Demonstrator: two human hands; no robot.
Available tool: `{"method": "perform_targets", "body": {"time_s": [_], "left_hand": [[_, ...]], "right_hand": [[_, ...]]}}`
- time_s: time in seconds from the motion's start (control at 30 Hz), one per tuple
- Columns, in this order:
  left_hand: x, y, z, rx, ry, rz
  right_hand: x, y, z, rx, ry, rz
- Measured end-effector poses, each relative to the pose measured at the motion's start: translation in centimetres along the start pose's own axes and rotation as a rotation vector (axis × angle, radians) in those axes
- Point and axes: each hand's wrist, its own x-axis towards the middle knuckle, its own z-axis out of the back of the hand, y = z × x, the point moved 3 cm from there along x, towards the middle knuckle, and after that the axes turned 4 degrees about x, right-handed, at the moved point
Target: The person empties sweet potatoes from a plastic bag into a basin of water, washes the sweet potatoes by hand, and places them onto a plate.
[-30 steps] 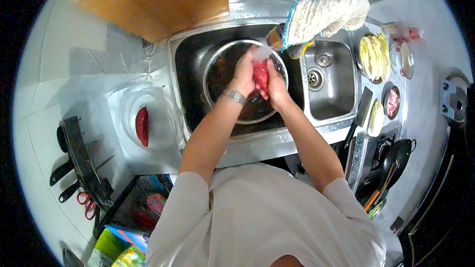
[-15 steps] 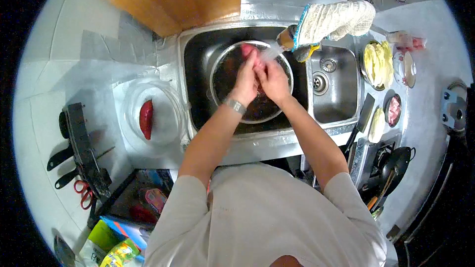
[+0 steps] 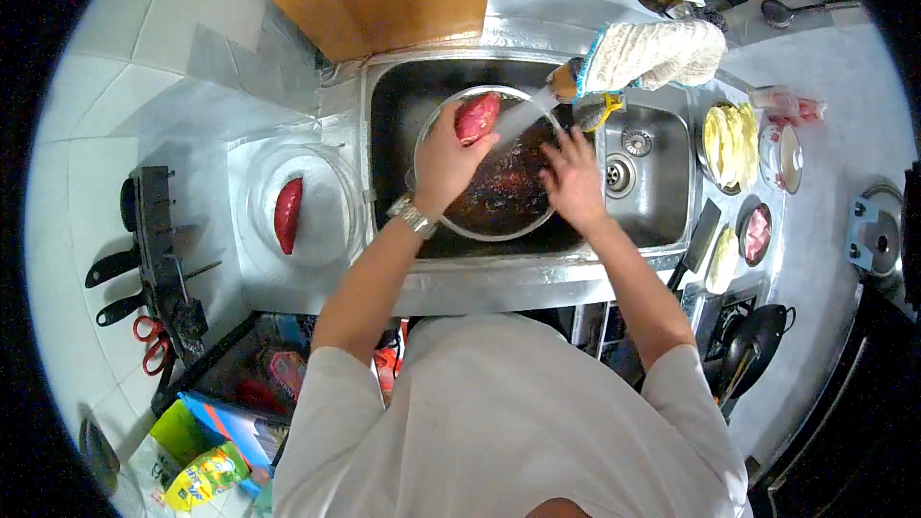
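Note:
My left hand [image 3: 446,165] holds a red sweet potato [image 3: 478,119] over the left side of a round basin [image 3: 418,161] in the large sink. Its fingers are wrapped round the lower part. Beside the running water [image 3: 523,119], my right hand [image 3: 576,178] hangs over the basin's right side, fingers spread and holding nothing. Dark water fills the basin, and reddish shapes show faintly in it. The stream comes from a faucet [image 3: 564,80] whose arm is covered by a white knitted glove [image 3: 652,54]. Another red sweet potato [image 3: 288,216] lies in a clear round bowl [image 3: 331,247] on the left.
A small sink [image 3: 648,216] adjoins on the right. Past it are a plate of cabbage leaves [image 3: 729,146], a bowl of meat [image 3: 758,233], a cleaver [image 3: 703,235] and a wok [image 3: 758,345]. Knives and red scissors [image 3: 153,355] hang on a rack [image 3: 158,240] at the left.
My hands have moved apart. The sweet potato they both held is now in my left hand alone, left of the stream. My right hand has let go and opened. The view has shifted slightly.

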Motion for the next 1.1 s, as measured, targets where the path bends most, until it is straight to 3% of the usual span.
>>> {"method": "perform_targets", "body": {"time_s": [0.03, 0.07, 0.13, 0.2, 0.3, 0.43, 0.5, 0.57, 0.63, 0.7, 0.77, 0.83, 0.9, 0.97, 1.03, 1.1], "left_hand": [[-0.4, -2.1, 1.7, 0.269, -0.022, -0.037], [-0.4, -2.9, 2.9, 0.345, -0.004, 0.003], [0.2, -3.3, 5.2, 0.409, 0.007, -0.121], [0.5, -4.2, 7.6, 0.57, 0.035, -0.124], [1.0, -3.4, 11.0, 0.704, 0.106, -0.089], [-0.7, 0.5, 15.5, 0.795, 0.106, -0.16], [-2.2, 2.3, 17.3, 0.888, 0.174, -0.053], [-3.5, 2.8, 18.4, 0.864, 0.168, 0.012], [-4.2, 3.3, 19.1, 0.836, 0.16, 0.072], [-5.1, 4.5, 19.8, 0.883, 0.18, 0.101], [-5.6, 7.0, 20.1, 0.895, 0.199, 0.119], [-6.2, 8.3, 20.2, 0.917, 0.275, 0.223], [-6.3, 9.4, 19.5, 0.952, 0.277, 0.176], [-6.6, 10.4, 18.7, 1.005, 0.291, 0.26], [-6.9, 11.2, 18.8, 1.021, 0.33, 0.197], [-7.2, 10.0, 19.1, 1.036, 0.304, 0.183]], "right_hand": [[0.9, -1.2, 1.2, -0.015, -0.083, 0.024], [2.0, -2.0, 3.1, -0.079, -0.14, 0.045], [4.2, -4.1, 5.0, -0.275, -0.16, 0.11], [6.1, -6.3, 5.2, -0.59, -0.02, 0.109], [7.4, -6.6, 6.3, -0.698, 0.22, 0.128], [5.6, -8.1, 7.4, -0.693, 0.242, 0.173], [4.9, -9.0, 8.4, -0.526, 0.028, 0.202], [4.0, -8.0, 8.2, -0.542, 0.056, 0.181], [2.8, -5.6, 7.6, -0.371, -0.141, 0.258], [0.0, -5.0, 1.7, -0.004, -0.046, 0.226], [-2.5, -3.2, -3.8, 0.164, 0.228, 0.128], [-3.0, -2.0, -7.5, 0.14, 0.343, 0.103], [-2.7, -1.4, -9.6, 0.067, 0.222, 0.151], [-1.3, -0.8, -11.1, -0.078, 0.377, -0.045], [-0.5, 0.2, -11.4, -0.173, 0.404, 0.062], [-0.5, -0.3, -13.1, -0.119, 0.375, 0.024]]}}
